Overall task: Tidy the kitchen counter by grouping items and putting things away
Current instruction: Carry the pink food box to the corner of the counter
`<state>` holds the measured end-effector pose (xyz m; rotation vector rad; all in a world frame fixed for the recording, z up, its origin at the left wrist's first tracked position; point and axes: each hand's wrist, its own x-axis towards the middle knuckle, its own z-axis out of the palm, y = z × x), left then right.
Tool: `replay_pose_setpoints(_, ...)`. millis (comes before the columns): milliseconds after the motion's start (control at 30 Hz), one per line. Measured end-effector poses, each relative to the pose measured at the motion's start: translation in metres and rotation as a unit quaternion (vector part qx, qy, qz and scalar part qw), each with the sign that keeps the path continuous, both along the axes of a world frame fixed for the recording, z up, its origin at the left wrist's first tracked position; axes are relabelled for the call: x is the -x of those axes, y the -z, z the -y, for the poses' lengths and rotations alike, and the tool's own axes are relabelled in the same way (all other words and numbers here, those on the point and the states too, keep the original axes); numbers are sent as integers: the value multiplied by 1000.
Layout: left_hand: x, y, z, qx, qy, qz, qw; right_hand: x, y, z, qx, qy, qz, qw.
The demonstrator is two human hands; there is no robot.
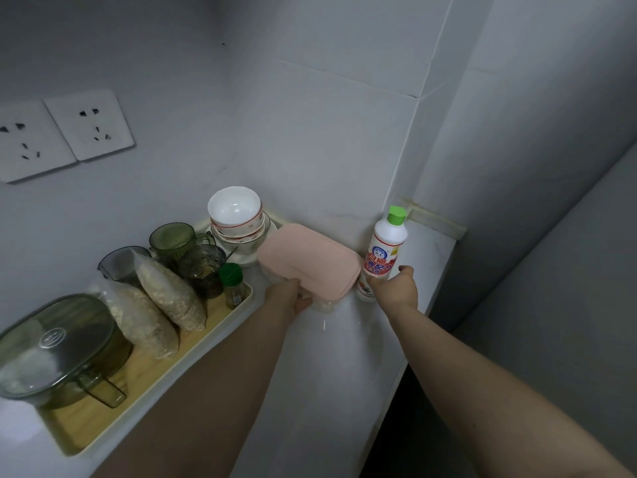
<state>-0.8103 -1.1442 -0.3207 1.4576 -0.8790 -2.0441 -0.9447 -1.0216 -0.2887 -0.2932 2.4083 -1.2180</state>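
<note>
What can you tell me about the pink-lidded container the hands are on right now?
The pink-lidded container is rectangular with rounded corners; its matte pale pink lid looks like soft plastic, over a clear base that shows below its near edge. It sits tilted on the white counter, between the stacked bowls and the dish soap bottle. The left hand grips its near left corner; the right hand is at its right end.

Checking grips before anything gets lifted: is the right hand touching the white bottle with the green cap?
Touching. The head view shows the right hand wrapped around the lower part of the white bottle, fingers over its label.
</note>
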Motion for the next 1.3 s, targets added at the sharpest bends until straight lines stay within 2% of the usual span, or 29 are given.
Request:
replay_pose_setpoints(167, -30, -38, -21, 60, 103, 55, 991, -22, -11, -15, -60, -42, -5, 997)
replay_pose_setpoints(267, -61, -54, -35, 206, 137, 120, 962, -50, -26, -24, -69, -95, -64, 991)
replay_pose_setpoints(300, -72, -59, -39, 273, 152, 150, 938, -60, -32, -26, -75, -114, -88, 987)
replay_pose_setpoints(367, -96, -67, -50, 405, 188, 230, 865, -82, -44, -31, -83, -158, -130, 975)
replay_pose_setpoints(433, -126, -77, -67, 500, 212, 295, 786, -109, -56, -40, -86, -206, -171, 960)
replay_pose_setpoints(467, -134, -81, -71, 532, 219, 308, 758, -117, -60, -42, -90, -225, -194, 950)
replay_pose_setpoints(600, -189, -93, -101, 614, 218, 358, 669, -169, -70, -60, -69, -319, -292, 899)
replay_pose_setpoints(733, -250, -104, -136, 640, 212, 447, 588, -220, -80, -80, -55, -405, -381, 830)
replay_pose_setpoints(867, -300, -110, -173, 602, 199, 520, 573, -261, -95, -98, -17, -462, -457, 760)
replay_pose_setpoints(1133, -377, -112, -278, 546, 89, 613, 563, -335, -110, -154, 35, -542, -509, 668)
replay_pose_setpoints(1233, -413, -113, -319, 525, 45, 652, 545, -368, -109, -180, 69, -563, -506, 650)
replay_pose_setpoints(1300, -437, -115, -346, 505, 12, 666, 549, -392, -107, -198, 91, -580, -494, 642)
